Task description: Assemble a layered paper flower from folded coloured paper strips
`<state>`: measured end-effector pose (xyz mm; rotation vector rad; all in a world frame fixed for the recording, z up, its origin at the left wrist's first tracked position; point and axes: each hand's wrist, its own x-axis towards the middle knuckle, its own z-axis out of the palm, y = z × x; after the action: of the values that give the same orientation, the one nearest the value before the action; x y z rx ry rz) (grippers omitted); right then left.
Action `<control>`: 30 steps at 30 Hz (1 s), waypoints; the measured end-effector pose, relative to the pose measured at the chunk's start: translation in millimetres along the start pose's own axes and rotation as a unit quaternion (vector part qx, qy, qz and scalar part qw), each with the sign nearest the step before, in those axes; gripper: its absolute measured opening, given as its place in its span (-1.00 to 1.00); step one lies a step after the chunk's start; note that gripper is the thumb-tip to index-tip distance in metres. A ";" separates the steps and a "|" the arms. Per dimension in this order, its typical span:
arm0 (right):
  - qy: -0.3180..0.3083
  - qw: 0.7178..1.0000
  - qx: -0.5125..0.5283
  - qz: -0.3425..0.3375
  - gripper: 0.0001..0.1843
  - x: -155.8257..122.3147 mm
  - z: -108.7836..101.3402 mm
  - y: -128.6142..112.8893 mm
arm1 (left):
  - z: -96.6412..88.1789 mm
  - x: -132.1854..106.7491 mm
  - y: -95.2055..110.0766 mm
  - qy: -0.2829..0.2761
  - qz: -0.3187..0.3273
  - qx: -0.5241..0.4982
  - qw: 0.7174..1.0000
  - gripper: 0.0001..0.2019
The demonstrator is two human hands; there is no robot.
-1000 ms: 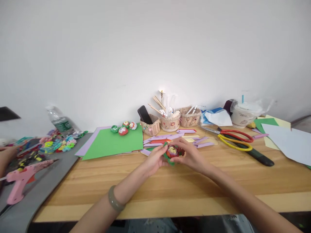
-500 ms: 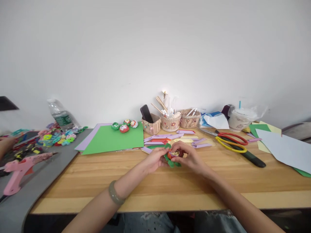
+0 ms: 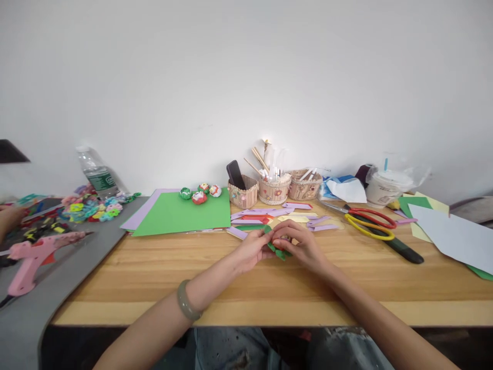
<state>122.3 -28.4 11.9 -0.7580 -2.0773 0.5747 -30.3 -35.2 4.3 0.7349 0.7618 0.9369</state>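
Both my hands meet over the middle of the wooden table [image 3: 246,288] around a small folded paper flower [image 3: 280,251] with green leaves and a red core. My left hand [image 3: 252,249], with a jade bangle on its wrist, pinches the flower's left side. My right hand [image 3: 300,245] curls over its top and right side, hiding most of the flower. Loose purple, red and yellow paper strips [image 3: 269,217] lie just beyond my fingers.
A green sheet [image 3: 181,216] with finished paper flowers [image 3: 199,193] lies at the left. Three small baskets [image 3: 274,187] stand at the wall. Scissors [image 3: 370,222], a drink cup [image 3: 385,186] and paper sheets [image 3: 450,226] are right. A pink glue gun [image 3: 34,254], a bottle [image 3: 98,174] and another person's hand [image 3: 10,218] are far left.
My hands have stayed closed round the paper flower and turned it down, so its red centre is now mostly covered. The view has shifted slightly.
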 end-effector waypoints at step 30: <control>0.054 0.978 0.057 0.191 -0.73 -5.5 -5.6 15.7 | -6.4 -3.3 10.0 -0.088 -0.030 -0.068 0.993 -0.47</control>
<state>134.4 -20.3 2.1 -1.1061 -1.7898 0.8357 -41.1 -32.8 9.9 0.6615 0.5558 0.8487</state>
